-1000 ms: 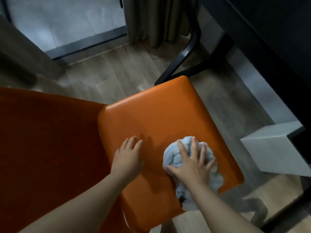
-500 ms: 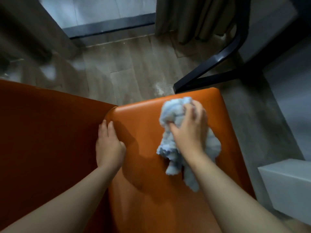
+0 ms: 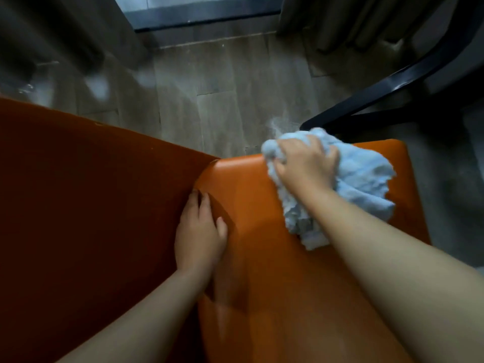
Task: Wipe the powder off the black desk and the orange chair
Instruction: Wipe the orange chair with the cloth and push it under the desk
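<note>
The orange chair seat (image 3: 251, 195) fills the lower middle, and its darker orange backrest (image 3: 91, 192) fills the left. My right hand (image 3: 305, 163) presses a crumpled light-blue cloth (image 3: 361, 179) against the seat's far edge. A faint puff of white powder (image 3: 281, 124) hangs just beyond that edge above the floor. My left hand (image 3: 200, 231) lies flat, fingers together, in the crease where seat meets backrest, holding nothing. The black desk top is not in view.
A black curved leg (image 3: 387, 90) reaches across the wooden floor (image 3: 222, 95) at the upper right. Curtains (image 3: 353, 17) hang at the top right, beside a dark window sill (image 3: 204, 15). Grey floor lies right of the chair.
My right hand has pushed the cloth from the near part of the seat to its far edge, where powder puffs off. My left hand has slid left into the backrest crease.
</note>
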Tool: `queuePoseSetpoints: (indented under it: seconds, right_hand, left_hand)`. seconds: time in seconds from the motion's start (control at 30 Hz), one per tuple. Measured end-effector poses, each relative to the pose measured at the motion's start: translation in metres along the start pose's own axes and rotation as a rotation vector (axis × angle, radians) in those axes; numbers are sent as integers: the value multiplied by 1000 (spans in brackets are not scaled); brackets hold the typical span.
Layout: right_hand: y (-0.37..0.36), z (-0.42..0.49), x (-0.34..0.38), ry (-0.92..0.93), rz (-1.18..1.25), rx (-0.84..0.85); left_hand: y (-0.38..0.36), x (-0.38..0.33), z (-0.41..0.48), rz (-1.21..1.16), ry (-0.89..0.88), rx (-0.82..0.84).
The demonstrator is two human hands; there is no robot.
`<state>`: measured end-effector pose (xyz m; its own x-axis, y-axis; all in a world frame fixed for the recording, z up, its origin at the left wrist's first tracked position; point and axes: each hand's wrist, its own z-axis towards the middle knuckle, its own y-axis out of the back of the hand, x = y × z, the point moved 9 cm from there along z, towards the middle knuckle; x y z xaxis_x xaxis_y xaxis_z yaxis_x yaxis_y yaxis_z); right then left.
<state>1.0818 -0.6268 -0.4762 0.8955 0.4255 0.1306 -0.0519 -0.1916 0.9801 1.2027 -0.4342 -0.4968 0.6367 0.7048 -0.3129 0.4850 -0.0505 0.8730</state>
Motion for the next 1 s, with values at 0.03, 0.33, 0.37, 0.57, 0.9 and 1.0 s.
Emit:
queuePoseSetpoints:
  seconds: [0.03,0.33,0.37,0.57,0.9,1.0]
  right_hand:
    - [5,0,-17,-134,0,-13]
    - [-27,-25,116,316,55,84]
    - [-22,-17,92,284,41,73]
    - [23,-6,-140,-463,17,16]
    - [-28,-33,54,245,-8,178]
    - [-9,-2,-22,124,8,115]
  left_hand:
    - [0,0,0,9,-8,-3]
    - [-5,-3,1,-11,-80,43]
    - [-7,-2,0,21,-72,63]
    - [-6,-44,10,232,-290,60]
    - [-14,-47,28,218,-226,234]
    - [-13,-47,27,217,-185,219]
